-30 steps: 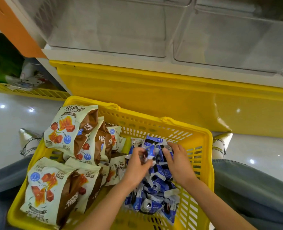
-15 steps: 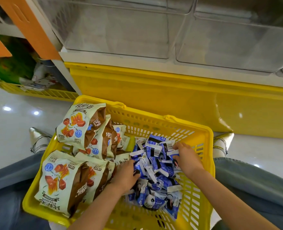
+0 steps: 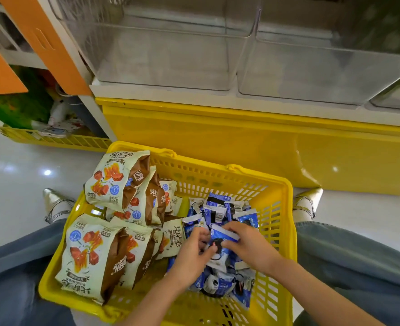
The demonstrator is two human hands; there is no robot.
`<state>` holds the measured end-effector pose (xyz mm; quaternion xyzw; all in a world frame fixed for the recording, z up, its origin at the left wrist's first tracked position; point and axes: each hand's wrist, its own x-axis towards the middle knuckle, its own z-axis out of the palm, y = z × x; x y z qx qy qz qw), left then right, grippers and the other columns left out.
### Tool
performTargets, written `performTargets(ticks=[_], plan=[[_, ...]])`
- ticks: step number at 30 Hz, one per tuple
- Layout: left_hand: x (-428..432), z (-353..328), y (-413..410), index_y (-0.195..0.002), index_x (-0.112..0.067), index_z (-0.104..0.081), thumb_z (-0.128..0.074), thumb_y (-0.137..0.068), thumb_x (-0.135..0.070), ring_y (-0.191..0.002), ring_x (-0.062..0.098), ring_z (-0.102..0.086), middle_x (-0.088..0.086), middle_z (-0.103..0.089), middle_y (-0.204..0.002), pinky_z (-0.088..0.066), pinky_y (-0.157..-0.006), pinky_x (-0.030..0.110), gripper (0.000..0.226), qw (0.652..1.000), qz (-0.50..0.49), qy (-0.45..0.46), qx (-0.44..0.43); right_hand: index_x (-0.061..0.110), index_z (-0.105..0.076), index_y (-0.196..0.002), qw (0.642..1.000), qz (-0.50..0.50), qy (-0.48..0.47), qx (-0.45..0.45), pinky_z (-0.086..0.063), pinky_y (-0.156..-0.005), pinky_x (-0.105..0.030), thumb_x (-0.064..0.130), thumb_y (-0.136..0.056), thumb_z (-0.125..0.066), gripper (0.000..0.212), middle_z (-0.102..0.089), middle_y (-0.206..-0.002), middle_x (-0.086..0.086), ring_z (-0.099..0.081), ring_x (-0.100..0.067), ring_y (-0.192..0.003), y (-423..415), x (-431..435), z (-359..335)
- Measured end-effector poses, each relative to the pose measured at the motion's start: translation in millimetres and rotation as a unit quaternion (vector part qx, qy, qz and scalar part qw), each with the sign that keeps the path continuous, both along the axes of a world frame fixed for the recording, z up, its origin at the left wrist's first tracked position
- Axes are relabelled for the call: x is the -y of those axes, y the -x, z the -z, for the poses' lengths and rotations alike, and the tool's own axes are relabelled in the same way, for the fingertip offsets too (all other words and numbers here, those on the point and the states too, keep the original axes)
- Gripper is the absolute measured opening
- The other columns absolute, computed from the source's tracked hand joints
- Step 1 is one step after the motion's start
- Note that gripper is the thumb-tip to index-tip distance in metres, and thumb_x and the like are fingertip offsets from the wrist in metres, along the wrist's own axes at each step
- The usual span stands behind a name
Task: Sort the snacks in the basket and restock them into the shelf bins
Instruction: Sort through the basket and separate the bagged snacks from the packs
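Note:
A yellow plastic basket sits on my lap. Its left half holds several cream-and-brown snack bags. Its right half holds a heap of small blue-and-white snack packets. My left hand and my right hand meet over the middle of that heap, fingers curled around a bunch of the blue packets between them. Above the basket, two clear shelf bins, the left bin and the right bin, stand with nothing visible inside.
A yellow shelf base panel runs below the bins, just behind the basket. An orange-and-white shelf post stands at the left, with another yellow basket of goods on the floor beside it. Glossy white floor surrounds my legs.
Both hands have come together over the centre of the blue packets and closed on a bunch of them; half a second ago they were apart at the heap's two sides.

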<state>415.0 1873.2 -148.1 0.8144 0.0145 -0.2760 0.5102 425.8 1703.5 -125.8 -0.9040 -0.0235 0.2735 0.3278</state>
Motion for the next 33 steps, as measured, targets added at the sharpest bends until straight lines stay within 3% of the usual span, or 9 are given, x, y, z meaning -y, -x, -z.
performTargets(ticks=[5, 9, 13, 16, 20, 22, 26, 29, 33], plan=[[-0.3, 22.2, 8.4, -0.137, -0.009, -0.033, -0.042, -0.098, -0.028, -0.124, 0.019, -0.039, 0.007, -0.034, -0.137, -0.035, -0.102, 0.025, 0.044, 0.976, 0.148, -0.143, -0.068, 0.019, -0.040, -0.130, 0.976, -0.044, 0.214, -0.011, -0.047, -0.074, -0.029, 0.022, -0.094, -0.053, 0.038, -0.060, -0.116, -0.005, -0.059, -0.019, -0.092, -3.6, 20.3, 1.1], [1.2, 18.0, 16.2, -0.140, -0.012, -0.033, -0.041, -0.099, -0.028, -0.135, 0.022, -0.030, 0.007, -0.029, -0.146, -0.027, -0.108, 0.029, 0.045, 0.955, 0.237, -0.151, -0.090, 0.015, -0.027, -0.140, 0.940, -0.131, 0.311, 0.058, -0.039, -0.097, -0.033, 0.008, -0.091, -0.053, 0.057, -0.043, -0.135, -0.006, -0.041, -0.024, -0.124, 0.1, 14.3, 8.8], [-11.1, -25.0, 12.2, -0.134, -0.024, -0.041, -0.042, -0.098, -0.027, -0.117, 0.011, -0.046, -0.005, -0.042, -0.136, -0.037, -0.099, 0.024, 0.036, 0.961, 0.224, -0.149, 0.069, 0.018, -0.025, -0.142, 0.955, -0.093, 0.260, 0.108, -0.036, -0.101, -0.029, 0.031, -0.099, -0.042, 0.048, -0.040, -0.137, -0.002, -0.039, -0.019, -0.127, -4.3, -2.5, -6.8], [-38.2, -75.2, 5.8, -0.125, -0.037, -0.041, -0.036, -0.095, -0.033, -0.113, -0.008, -0.034, -0.026, -0.036, -0.123, -0.028, -0.098, 0.006, 0.030, 0.952, 0.124, -0.126, 0.251, 0.019, -0.033, -0.136, 0.968, -0.059, 0.173, 0.170, -0.037, -0.096, -0.025, 0.033, -0.099, -0.039, 0.040, -0.044, -0.133, 0.001, -0.043, -0.015, -0.120, -14.7, -27.5, -29.9], [-101.7, -120.7, -11.9, -0.112, -0.027, -0.051, -0.044, -0.090, -0.024, -0.106, -0.004, -0.036, -0.020, -0.037, -0.111, -0.031, -0.086, 0.009, 0.024, 0.910, -0.059, -0.154, 0.381, 0.016, -0.041, -0.130, 0.985, 0.045, 0.013, 0.164, -0.038, -0.071, -0.017, 0.031, -0.097, -0.045, 0.036, -0.054, -0.119, 0.000, -0.051, -0.004, -0.083, -46.9, -87.5, -60.4], [-140.4, -120.8, -20.8, -0.115, -0.023, -0.050, -0.050, -0.090, -0.020, -0.110, 0.008, -0.039, -0.010, -0.040, -0.115, -0.034, -0.092, 0.019, 0.025, 0.911, -0.140, -0.193, 0.336, 0.012, -0.039, -0.133, 0.986, 0.090, -0.043, 0.132, -0.040, -0.074, -0.018, 0.034, -0.096, -0.048, 0.045, -0.053, -0.120, -0.002, -0.052, -0.005, -0.085, -61.6, -124.6, -70.1], [-193.5, -104.1, -32.7, -0.135, -0.018, -0.035, -0.049, -0.094, -0.026, -0.127, 0.018, -0.031, 0.003, -0.034, -0.137, -0.027, -0.105, 0.032, 0.044, 0.953, -0.133, -0.178, 0.205, 0.007, -0.021, -0.145, 0.978, 0.122, -0.059, 0.156, -0.029, -0.112, -0.035, 0.046, -0.091, -0.051, 0.073, -0.029, -0.148, -0.007, -0.028, -0.021, -0.136, -90.9, -187.6, -81.2], [-203.0, -90.6, -43.5, -0.141, -0.014, -0.028, -0.045, -0.096, -0.029, -0.131, 0.019, -0.029, 0.005, -0.034, -0.143, -0.024, -0.106, 0.029, 0.050, 0.972, -0.100, -0.138, 0.159, 0.004, -0.015, -0.147, 0.977, 0.170, -0.031, 0.123, -0.023, -0.113, -0.038, 0.049, -0.092, -0.046, 0.078, -0.022, -0.153, -0.012, -0.019, -0.026, -0.142, -119.9, -210.6, -84.2], [-194.5, -73.8, -67.2, -0.135, -0.008, -0.033, -0.038, -0.096, -0.043, -0.125, 0.023, -0.034, 0.010, -0.038, -0.137, -0.030, -0.104, 0.034, 0.053, 0.965, -0.072, -0.225, 0.109, 0.003, -0.022, -0.145, 0.978, 0.201, -0.045, 0.023, -0.039, -0.103, -0.039, 0.045, -0.093, -0.049, 0.072, -0.043, -0.142, -0.016, -0.043, -0.030, -0.129, -139.0, -212.3, -80.9]])
